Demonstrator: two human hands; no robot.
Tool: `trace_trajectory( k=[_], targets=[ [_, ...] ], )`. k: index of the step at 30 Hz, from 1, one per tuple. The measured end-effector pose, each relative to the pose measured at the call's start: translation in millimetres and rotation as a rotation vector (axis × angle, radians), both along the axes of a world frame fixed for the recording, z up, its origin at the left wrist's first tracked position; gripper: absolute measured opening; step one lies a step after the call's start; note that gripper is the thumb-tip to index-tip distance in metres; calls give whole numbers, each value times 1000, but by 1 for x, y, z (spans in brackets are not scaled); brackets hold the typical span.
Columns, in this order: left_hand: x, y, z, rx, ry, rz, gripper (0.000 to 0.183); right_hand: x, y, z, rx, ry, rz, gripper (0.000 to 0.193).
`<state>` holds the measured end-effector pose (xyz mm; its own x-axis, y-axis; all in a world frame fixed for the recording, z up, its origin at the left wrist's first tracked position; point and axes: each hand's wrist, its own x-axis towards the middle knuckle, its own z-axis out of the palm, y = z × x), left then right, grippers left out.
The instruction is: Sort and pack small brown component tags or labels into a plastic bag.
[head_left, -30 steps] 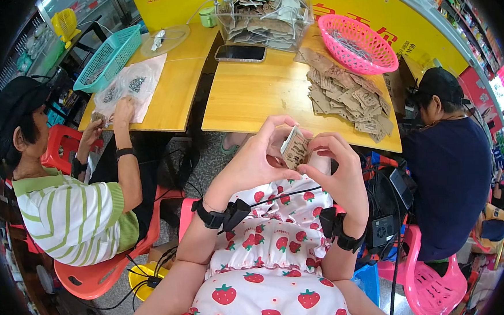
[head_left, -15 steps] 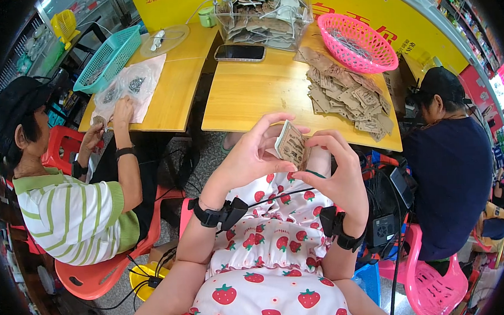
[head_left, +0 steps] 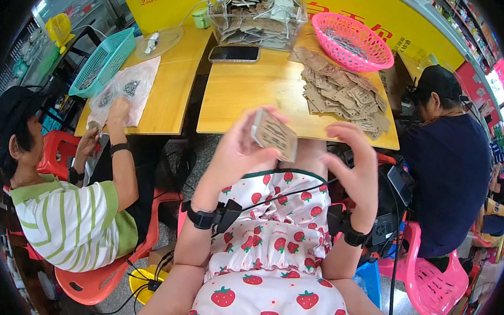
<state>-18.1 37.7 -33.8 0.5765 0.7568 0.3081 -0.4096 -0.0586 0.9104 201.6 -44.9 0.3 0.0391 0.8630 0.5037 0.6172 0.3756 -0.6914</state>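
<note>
My left hand [head_left: 237, 150] grips a small brown printed card bundle [head_left: 278, 136], fingers behind it and thumb along its lower edge. Its near-left edge looks pale and glossy; how many cards it holds I cannot tell. To the right and apart from the bundle, my right hand [head_left: 356, 165] is raised with thumb and fingers spread, nothing between them. Both hands hover over my lap, just in front of the table's near edge. Beyond them, a heap of loose brown cards [head_left: 340, 97] covers the right part of the wooden table [head_left: 242, 97].
A pink basket [head_left: 385, 60] of thin strands stands behind the heap, beside a clear bin [head_left: 216, 21] full of cards. A phone [head_left: 234, 54] lies nearby. At left, a person [head_left: 76, 214] works beside a teal basket [head_left: 77, 87]; another person [head_left: 451, 162] sits at right.
My right hand has come away from the card bundle and moved right, opening. My left hand has shifted slightly left and up with the bundle, which now tilts more.
</note>
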Motion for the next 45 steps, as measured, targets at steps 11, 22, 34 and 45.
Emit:
trace_trajectory(
  k=[11,22,34,45],
  targets=[
    [-38,32,-14,-82,-220,270,75,132,133,40,117,194,-470,22],
    [-44,46,-27,-250,-221,301,70,253,346,-43,-563,-290,-306,29],
    [-47,53,-25,-330,-210,299,63,253,362,-49,-578,-511,-498,34],
    [-48,41,-14,-177,-127,279,62,238,281,7,-63,-415,-733,18]
  ],
)
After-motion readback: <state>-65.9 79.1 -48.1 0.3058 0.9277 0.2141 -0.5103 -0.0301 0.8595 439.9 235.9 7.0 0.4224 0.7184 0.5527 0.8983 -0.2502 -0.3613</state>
